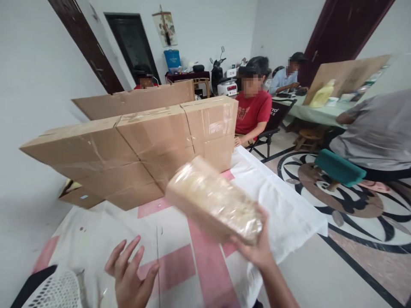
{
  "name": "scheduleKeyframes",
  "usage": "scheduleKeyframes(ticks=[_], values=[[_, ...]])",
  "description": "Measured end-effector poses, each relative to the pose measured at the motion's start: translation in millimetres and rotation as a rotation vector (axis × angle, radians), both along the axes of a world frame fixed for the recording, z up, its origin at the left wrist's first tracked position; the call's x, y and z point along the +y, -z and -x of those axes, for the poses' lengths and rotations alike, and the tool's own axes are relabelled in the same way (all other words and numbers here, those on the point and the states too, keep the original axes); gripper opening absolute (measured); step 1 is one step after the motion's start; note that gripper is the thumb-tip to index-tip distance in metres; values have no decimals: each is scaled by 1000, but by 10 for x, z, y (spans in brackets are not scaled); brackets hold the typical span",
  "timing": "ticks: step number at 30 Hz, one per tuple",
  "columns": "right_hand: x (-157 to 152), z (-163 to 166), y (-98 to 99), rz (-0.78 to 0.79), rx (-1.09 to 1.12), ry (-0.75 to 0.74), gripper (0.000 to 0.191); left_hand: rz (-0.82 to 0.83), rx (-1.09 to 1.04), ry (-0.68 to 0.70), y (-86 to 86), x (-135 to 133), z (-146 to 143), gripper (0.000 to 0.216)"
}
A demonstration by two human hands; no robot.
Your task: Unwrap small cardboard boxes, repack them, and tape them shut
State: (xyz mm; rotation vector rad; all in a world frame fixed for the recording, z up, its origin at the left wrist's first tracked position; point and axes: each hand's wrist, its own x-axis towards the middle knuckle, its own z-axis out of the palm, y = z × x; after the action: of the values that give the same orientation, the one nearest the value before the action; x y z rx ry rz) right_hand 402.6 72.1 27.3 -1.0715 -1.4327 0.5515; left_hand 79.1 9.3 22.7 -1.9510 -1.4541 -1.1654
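Observation:
My right hand grips one end of an oblong cardboard box with clear, shiny plastic across its upper face. The box is tilted above the table and slightly blurred; pale contents show through the plastic, but I cannot make out what they are. My left hand is raised over the table's near side, fingers spread, with nothing in it. Beneath both hands lies a white and pink tablecloth. Beyond the held box stands a wall of taped cardboard boxes.
A white perforated basket is at the lower left. One person in a red shirt sits past the cardboard wall. Farther right, other people sit by a second table, near a green stool. The cloth's right edge overhangs the floor.

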Motion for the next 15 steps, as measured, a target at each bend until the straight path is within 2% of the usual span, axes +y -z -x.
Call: scheduleKeyframes(ticks=[2,4,7,9,12,15], values=[[161,-432,-155,-76,8,267,90,40,-6,34,38,77,-45,77],[393,-828,-200,-151,-43,444,101,80,-4,33,143,106,-17,69],[925,-1228,-33,-87,-42,518,100,143,-44,-22,326,63,73,62],[1358,-1305,177,-10,-113,521,98,178,-74,-55,409,-1,124,59],[1953,-1175,468,198,-320,420,92,196,-72,-77,450,-112,188,59],[2350,-970,592,285,-358,415,89,191,-70,-133,438,-236,280,59]])
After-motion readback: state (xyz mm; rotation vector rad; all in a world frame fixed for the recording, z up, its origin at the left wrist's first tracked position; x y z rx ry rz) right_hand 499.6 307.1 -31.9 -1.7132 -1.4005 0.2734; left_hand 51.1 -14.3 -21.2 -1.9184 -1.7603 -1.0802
